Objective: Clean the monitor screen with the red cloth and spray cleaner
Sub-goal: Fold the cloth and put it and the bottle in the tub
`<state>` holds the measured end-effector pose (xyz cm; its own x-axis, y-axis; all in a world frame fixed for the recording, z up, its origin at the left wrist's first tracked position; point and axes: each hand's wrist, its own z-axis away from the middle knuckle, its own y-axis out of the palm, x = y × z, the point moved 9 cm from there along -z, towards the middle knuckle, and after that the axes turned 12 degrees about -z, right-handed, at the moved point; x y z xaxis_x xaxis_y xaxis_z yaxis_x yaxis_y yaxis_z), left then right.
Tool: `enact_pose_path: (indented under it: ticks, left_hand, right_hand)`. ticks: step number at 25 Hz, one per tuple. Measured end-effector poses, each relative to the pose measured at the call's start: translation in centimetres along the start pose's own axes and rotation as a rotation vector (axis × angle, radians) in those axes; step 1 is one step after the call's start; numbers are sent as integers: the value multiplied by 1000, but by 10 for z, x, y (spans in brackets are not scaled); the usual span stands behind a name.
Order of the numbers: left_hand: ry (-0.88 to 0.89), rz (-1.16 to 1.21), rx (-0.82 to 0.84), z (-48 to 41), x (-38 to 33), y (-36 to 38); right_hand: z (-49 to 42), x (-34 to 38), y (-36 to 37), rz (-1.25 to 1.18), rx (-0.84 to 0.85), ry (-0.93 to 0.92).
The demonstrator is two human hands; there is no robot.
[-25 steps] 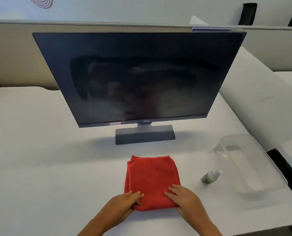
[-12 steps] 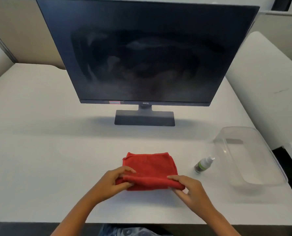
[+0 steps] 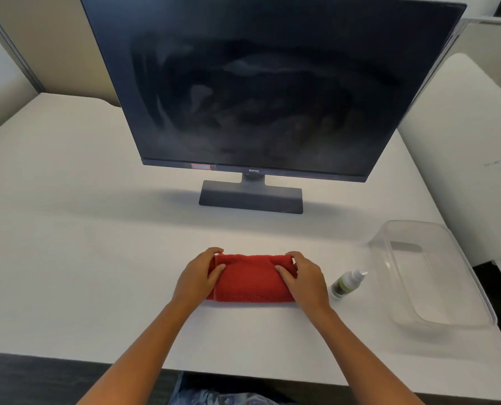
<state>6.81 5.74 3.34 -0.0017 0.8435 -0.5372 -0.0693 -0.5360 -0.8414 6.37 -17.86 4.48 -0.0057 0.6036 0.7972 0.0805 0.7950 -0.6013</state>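
Both bare forearms reach forward from the bottom edge, converging slightly. Left hand palm-down, fingers curled over the left end of the red cloth, thumb on top. Right hand mirrors it, clasping the right end, thumb pointing inward. Wrists straight, low.

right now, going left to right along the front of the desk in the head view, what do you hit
left hand → red cloth, folded and held at both ends → right hand → spray bottle, lying tipped on the desk → clear plastic tub
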Motion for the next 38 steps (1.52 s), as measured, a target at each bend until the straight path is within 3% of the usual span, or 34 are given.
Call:
enact_pose_path:
  ticks: [5, 7, 10, 12, 15, 18, 23, 25, 29, 33, 36, 38]
  left_hand:
    - [25, -73, -58, 2, -7, 0]
    - [38, -182, -170, 4, -15, -11]
    - [149, -169, -299, 11, -54, -14]
    - [197, -82, -194, 14, -76, 9]
    - [182, -231, -11, 17, -67, 51]
    - [215, -417, 12, 19, -44, 61]
    - [364, -489, 54, 25, -38, 58]
    - [258, -513, 14, 26, -22, 43]
    - [-144, -408, -60, 35, 10, 16]
    - [-260, -335, -40, 35, 2, 16]
    - [-333, -276, 12, 31, -2, 16]
    - [-308, -77, 19, 29, -9, 17]
  right_hand:
    - [6, -16, -6, 5, 5, 68]
    - [4, -16, -11, 31, 6, 101]
    - [7, 18, -13, 170, -142, -99]
    - [13, 47, 16, 229, -81, -303]
    - [21, 31, 66, 348, 235, -275]
    - [25, 11, 65, 439, 270, -298]
    - [30, 0, 48, 505, 278, -300]
    - [32, -5, 37, 509, 264, -266]
    - [40, 7, 32, 465, 225, -266]
    - [60, 37, 61, 486, 268, -451]
    - [61, 38, 72, 505, 312, -441]
    - [61, 36, 74, 492, 329, -423]
